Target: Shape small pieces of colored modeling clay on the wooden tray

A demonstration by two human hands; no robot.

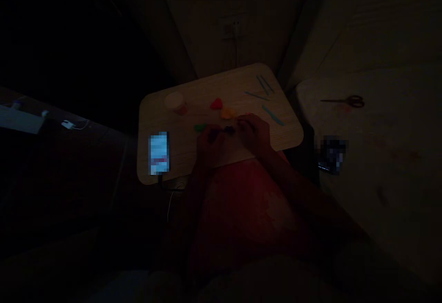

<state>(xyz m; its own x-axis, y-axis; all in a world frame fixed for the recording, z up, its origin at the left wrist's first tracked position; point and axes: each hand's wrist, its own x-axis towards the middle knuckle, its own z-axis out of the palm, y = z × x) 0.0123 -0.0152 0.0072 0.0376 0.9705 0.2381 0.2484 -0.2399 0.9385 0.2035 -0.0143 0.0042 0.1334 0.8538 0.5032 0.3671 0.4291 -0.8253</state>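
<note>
In dim light, my left hand is over the table with its fingers curled around a dark lump of modelling clay, part of which shows toward the right. My right hand is just right of it, fingers bent in and pressed together; what they hold, if anything, is too dark to make out. A green clay lump lies beside my left fingertips. Beyond the hands sit a red clay lump and a yellow-orange clay lump, the latter close to my right fingers.
The small wooden table has a pale tub at back left and a lit phone with a cable at front left. Several thin blue-green tools lie at right. Scissors rest on a pale surface further right.
</note>
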